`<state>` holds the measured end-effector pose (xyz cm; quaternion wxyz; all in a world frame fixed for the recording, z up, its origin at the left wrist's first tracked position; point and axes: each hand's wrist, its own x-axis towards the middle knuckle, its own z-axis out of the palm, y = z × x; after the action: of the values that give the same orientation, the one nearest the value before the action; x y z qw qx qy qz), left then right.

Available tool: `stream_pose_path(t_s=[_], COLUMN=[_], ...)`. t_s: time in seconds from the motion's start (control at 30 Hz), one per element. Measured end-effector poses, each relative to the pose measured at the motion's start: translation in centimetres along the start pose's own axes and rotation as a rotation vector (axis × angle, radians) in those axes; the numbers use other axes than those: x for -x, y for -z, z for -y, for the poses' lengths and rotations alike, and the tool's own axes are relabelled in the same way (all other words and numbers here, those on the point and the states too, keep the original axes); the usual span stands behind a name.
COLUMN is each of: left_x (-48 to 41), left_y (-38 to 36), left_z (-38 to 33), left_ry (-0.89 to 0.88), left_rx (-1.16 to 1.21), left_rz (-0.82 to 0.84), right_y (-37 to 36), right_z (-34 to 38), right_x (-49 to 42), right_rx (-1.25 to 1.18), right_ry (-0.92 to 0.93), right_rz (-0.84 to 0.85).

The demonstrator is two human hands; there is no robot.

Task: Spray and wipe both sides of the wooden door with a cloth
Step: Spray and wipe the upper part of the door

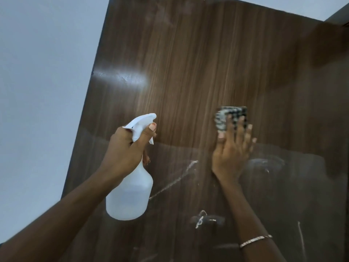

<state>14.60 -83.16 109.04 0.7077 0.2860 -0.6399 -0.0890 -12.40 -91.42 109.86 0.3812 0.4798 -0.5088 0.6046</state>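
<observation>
The dark brown wooden door (198, 72) fills most of the view, seen from below and tilted. My left hand (126, 150) grips the neck of a white translucent spray bottle (130, 195), nozzle pointing at the door. My right hand (232, 150) lies flat against the door with fingers spread, pressing a black-and-white checked cloth (228, 116) onto the wood. A silver bracelet (255, 241) sits on the right wrist. White smears and scratch-like marks (175, 180) show on the lower part of the door.
A pale grey wall (43, 82) runs along the door's left edge. A bright glare patch (120, 77) lies near that edge. A dark frame piece (338, 16) shows at the top right corner.
</observation>
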Motion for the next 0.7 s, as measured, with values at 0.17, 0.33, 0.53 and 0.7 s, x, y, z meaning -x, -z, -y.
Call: stream_pose_path(t_s=[0.17, 0.33, 0.53, 0.7], left_x=[0.8, 1.5, 2.1, 3.2], left_y=[-2.7, -5.5, -8.5, -10.1], left_z=[-0.9, -1.3, -1.9, -2.6], left_ry=[0.002, 0.018, 0.031, 0.027], left_rx=[-0.013, -0.043, -0.055, -0.042], left_rz=[-0.003, -0.041, -0.058, -0.056], right_y=[1.9, -0.6, -0.7, 2.2], right_z=[-3.8, 2.6, 1.2, -7.3], right_x=[-2.5, -0.1, 1.7, -0.9], right_rx=[-0.066, -0.029, -0.064, -0.041], right_ry=[-0.404, -0.111, 0.420, 0.044], right_rz=[-0.101, -0.041, 0.116, 0.047])
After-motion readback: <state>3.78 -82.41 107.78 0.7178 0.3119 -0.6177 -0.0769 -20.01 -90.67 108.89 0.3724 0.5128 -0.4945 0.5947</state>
